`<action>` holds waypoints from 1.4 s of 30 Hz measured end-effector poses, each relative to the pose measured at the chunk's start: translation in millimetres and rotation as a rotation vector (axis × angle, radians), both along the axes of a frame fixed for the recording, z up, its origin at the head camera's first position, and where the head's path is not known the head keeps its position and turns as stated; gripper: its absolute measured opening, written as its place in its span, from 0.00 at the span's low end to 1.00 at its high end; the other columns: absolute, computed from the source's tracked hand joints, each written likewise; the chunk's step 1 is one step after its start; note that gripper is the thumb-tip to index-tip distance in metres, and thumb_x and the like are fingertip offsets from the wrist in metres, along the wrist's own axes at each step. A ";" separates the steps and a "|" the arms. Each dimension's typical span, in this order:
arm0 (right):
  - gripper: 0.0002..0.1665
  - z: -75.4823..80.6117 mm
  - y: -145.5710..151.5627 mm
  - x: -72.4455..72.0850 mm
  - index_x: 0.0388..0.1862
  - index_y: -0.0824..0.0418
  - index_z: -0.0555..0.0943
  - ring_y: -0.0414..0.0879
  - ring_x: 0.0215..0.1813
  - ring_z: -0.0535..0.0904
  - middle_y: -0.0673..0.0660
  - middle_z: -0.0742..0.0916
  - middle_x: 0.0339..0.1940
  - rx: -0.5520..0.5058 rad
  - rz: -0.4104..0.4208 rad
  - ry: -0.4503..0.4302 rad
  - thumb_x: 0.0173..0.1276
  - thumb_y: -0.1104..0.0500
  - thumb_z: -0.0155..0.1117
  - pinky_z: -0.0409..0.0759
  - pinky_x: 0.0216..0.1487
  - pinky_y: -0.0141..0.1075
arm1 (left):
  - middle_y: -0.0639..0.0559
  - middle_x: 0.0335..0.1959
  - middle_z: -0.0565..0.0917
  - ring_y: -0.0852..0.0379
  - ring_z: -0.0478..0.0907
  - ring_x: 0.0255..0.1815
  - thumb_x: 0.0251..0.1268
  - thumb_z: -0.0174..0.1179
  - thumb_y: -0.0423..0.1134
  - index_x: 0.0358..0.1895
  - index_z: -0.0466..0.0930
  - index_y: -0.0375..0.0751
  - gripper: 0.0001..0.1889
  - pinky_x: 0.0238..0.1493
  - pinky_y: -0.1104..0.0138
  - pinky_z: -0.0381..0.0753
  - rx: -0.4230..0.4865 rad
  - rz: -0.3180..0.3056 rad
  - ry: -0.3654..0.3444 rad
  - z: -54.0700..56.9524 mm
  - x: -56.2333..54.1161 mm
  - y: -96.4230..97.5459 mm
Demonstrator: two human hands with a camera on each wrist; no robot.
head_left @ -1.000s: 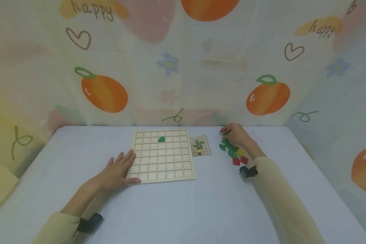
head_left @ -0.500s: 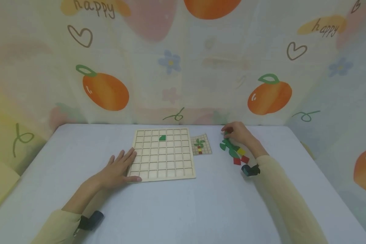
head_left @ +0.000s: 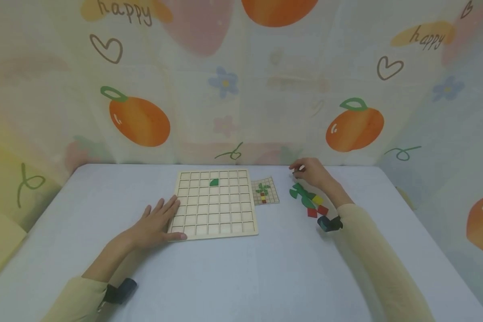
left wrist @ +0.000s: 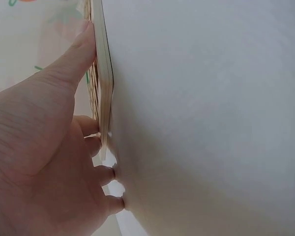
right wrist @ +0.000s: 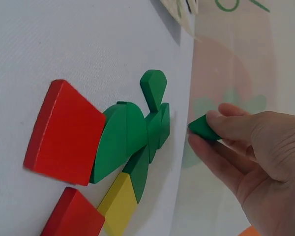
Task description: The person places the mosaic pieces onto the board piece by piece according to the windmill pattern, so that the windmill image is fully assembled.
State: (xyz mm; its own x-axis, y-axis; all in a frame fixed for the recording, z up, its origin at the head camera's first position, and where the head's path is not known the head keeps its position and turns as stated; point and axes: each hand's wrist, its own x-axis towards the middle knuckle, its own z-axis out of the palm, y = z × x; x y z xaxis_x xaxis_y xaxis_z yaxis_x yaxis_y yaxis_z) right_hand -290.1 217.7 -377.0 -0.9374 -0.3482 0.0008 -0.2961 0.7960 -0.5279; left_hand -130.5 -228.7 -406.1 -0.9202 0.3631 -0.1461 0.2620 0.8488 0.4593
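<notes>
My right hand (head_left: 311, 172) pinches a small green block (right wrist: 204, 129) between thumb and fingers, lifted off the table at the far end of the loose pieces. Below it lie several green blocks (right wrist: 119, 140), a yellow block (right wrist: 122, 199) and two red blocks (right wrist: 66, 132). My left hand (head_left: 154, 223) rests with spread, straight fingers on the left edge of the wooden grid board (head_left: 213, 219), its thumb on the front left corner. A green quarter-round block (head_left: 214, 182) sits in a cell of the board's second row from the back.
Next to the board's right edge lies a pattern card (head_left: 273, 199) printed with a green, red and yellow figure. The white table (head_left: 225, 277) ends at a printed fabric backdrop (head_left: 257, 112) just behind the board.
My right hand has risen a little from the pile, and the green block in its fingers is now apart from the others. The left hand keeps its place on the board.
</notes>
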 end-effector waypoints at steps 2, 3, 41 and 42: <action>0.15 0.2 -2.8 0.1 0.53 0.67 0.82 0.57 0.51 0.78 0.63 0.83 0.46 -0.001 0.004 -0.001 0.67 0.70 0.63 0.80 0.56 0.47 | 0.33 0.78 0.46 0.26 0.37 0.76 0.56 0.63 0.65 0.76 0.48 0.29 0.57 0.68 0.32 0.33 0.003 -0.003 0.002 -0.1 0.1 0.2; 0.15 0.6 -4.3 0.2 0.53 0.67 0.82 0.57 0.51 0.78 0.63 0.83 0.46 -0.001 0.008 0.004 0.67 0.70 0.63 0.79 0.56 0.47 | 0.34 0.78 0.46 0.26 0.37 0.76 0.56 0.63 0.65 0.76 0.48 0.29 0.57 0.68 0.32 0.33 0.005 -0.002 0.001 0.0 0.1 0.3; 0.08 -0.7 -80.7 9.2 0.43 0.67 0.86 0.51 0.45 0.84 0.60 0.88 0.41 -0.131 0.148 0.106 0.65 0.67 0.68 0.82 0.50 0.40 | 0.34 0.78 0.47 0.27 0.39 0.76 0.56 0.62 0.67 0.76 0.49 0.30 0.56 0.68 0.32 0.36 -0.030 -0.005 0.019 1.2 0.7 2.3; 0.08 -1.2 -84.3 9.7 0.43 0.67 0.86 0.51 0.45 0.84 0.60 0.88 0.41 -0.138 0.158 0.111 0.65 0.67 0.68 0.82 0.50 0.40 | 0.34 0.78 0.47 0.26 0.39 0.76 0.56 0.63 0.66 0.76 0.49 0.30 0.56 0.68 0.31 0.36 -0.026 -0.002 0.020 0.2 1.7 1.3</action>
State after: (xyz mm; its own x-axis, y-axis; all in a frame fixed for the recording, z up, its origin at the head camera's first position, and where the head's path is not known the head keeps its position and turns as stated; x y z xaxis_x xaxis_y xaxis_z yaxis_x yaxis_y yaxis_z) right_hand -280.4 133.4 -378.2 -0.8628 -0.4800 0.1589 -0.4738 0.6577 -0.5856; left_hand -128.9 -227.4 -405.9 -0.9222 0.3614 -0.1374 0.2727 0.8598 0.4316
